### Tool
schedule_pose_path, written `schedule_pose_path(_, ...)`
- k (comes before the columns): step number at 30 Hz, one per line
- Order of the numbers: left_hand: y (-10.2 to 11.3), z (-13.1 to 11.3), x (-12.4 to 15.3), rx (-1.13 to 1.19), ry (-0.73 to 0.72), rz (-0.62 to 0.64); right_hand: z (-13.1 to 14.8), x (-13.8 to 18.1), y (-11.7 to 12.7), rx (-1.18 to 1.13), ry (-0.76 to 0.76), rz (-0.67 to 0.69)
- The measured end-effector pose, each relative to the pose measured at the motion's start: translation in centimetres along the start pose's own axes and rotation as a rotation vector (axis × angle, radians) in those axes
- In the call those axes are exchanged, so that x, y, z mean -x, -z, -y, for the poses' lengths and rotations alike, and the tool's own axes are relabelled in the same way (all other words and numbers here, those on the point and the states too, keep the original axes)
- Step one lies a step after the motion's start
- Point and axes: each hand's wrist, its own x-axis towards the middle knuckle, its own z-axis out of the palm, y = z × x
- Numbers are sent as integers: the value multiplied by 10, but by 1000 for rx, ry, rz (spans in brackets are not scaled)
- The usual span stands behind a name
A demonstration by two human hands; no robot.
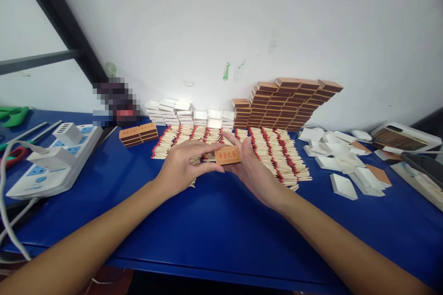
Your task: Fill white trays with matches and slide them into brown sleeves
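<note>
A matchbox [227,156] with an orange printed top is held above the front of the match rows, its label facing up. My left hand [185,163] pinches its left end between thumb and fingers. Around the right end curls my right hand [256,170], thumb upright and fingers partly hidden behind the box. Behind the hands lie rows of red-tipped matches [290,156]. Whether the held box has matches in it cannot be seen.
Against the wall stand stacked matchboxes [284,106] and white inner trays [169,113]. Two short matchbox stacks [138,134] sit left. Loose white trays [342,185] are scattered right, near a phone [401,137]. A power strip [51,170] with cables occupies the left side of the blue table [207,235].
</note>
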Motion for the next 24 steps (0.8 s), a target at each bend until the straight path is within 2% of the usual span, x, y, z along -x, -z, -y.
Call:
schedule_pose_path(9,-1,3,2,-87,-33,31,-1,-2,7,46,7,56)
schedule_pose_path(12,9,4,-5,-115,-53,89,-6,-7,12,112,10,25)
schedule_pose_path(14,31,7,-13,-155,-28,130,-9,-10,15,198,36,-46)
schedule_pose_path(17,84,20,-22,-308,83,83,-9,-12,19,330,110,-155)
schedule_pose_path(19,125,32,-21,-477,202,28,-8,-11,21,389,154,-190)
schedule_pose_path(21,159,43,-13,-603,366,46,-5,-10,21,426,181,-197)
schedule_pose_path(24,191,54,5,-665,573,25,-2,-9,20,457,175,-187)
